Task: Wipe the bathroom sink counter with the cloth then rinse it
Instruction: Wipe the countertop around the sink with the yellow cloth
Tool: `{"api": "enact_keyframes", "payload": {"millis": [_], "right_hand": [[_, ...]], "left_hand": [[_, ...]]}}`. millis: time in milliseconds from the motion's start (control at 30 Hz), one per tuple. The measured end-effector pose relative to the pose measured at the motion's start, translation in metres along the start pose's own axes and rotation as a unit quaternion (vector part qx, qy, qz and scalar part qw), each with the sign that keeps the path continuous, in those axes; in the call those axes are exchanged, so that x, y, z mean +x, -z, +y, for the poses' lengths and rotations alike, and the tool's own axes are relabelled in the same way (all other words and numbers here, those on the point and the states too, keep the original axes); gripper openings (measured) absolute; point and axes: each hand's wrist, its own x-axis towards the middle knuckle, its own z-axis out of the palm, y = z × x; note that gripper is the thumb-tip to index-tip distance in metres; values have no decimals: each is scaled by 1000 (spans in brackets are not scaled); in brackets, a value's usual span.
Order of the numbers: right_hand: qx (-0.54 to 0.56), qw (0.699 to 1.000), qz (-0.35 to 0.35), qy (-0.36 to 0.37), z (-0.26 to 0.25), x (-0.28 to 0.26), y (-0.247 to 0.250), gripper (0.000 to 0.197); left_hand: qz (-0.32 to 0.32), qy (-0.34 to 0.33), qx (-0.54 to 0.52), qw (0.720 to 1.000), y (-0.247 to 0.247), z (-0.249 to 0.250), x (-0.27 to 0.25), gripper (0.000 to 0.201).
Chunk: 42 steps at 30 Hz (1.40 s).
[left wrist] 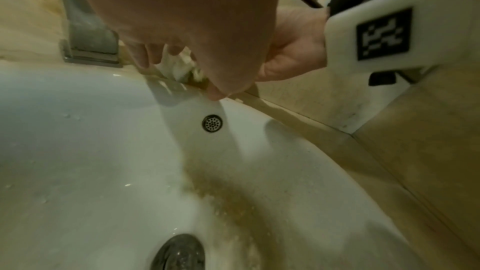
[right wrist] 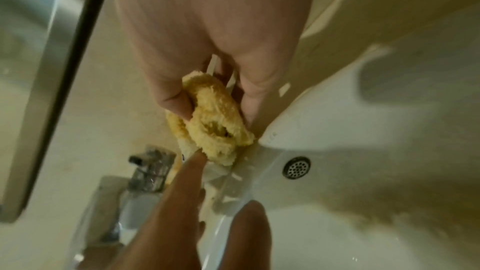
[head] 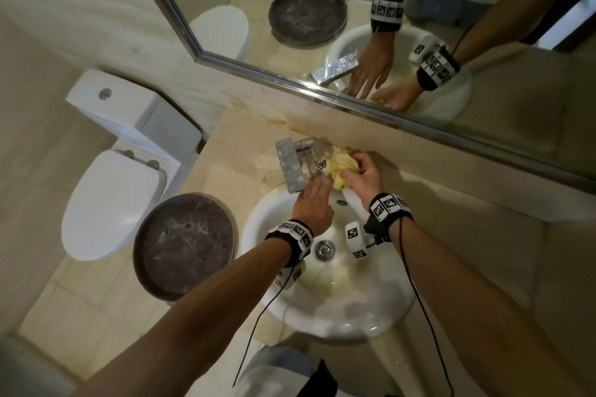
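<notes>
A crumpled yellow cloth (head: 342, 167) (right wrist: 215, 124) lies on the beige counter (head: 451, 203) behind the white sink (head: 253, 229), just right of the chrome faucet (head: 290, 167). My right hand (head: 364, 174) (right wrist: 215, 111) grips the cloth from above, with thumb and fingers curled round it. Reaching over the basin's back rim, my left hand (head: 319, 190) keeps its fingers (right wrist: 192, 163) straight, the tips touching the cloth's near edge beside the faucet. In the left wrist view the cloth (left wrist: 182, 67) shows only as a pale scrap past the left hand's fingers (left wrist: 141, 54).
The mirror (head: 354, 26) runs along the wall behind the counter. A dark round tray (head: 183, 245) sits on the counter left of the sink, with a toilet (head: 113, 203) beyond it. A brownish smear (left wrist: 233, 202) streaks the basin near the drain (head: 324, 250).
</notes>
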Motion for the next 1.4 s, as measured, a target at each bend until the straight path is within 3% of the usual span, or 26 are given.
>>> {"api": "enact_keyframes", "payload": {"millis": [133,300,467,633,767,900,1033,1133,1267,1400], "right_hand": [[156,986,13,-63,-10,-28,27,36],[237,965,14,-111,-6,-64,67,32],[272,955,-45,-111,2,-98,91,40],[230,965,-75,-98,13,-128,87,36],[207,967,-115,-99,11,-152,54,27],[83,988,-124,-48,14,-165,-2,30],[-68,992,-89,52,16,-169,-59,41],[-107,985,-92,98,16,-170,-103,45],[-183,971,-89,126,17,-163,-159,70],[-239,957,-93,139,26,-146,-203,87]], "left_hand": [[12,-66,-73,995,2,15,-8,83],[41,-121,-175,976,8,50,-24,85],[46,-71,-312,946,13,84,-34,93],[73,-22,-373,925,9,92,-61,82],[108,29,-392,913,9,65,-91,103],[136,77,-346,925,15,15,-117,73],[127,86,-254,955,34,-43,-131,70],[110,56,-178,976,52,-87,-134,65],[76,5,-65,995,78,-136,-121,62],[38,-44,-15,998,94,-173,-103,72]]}}
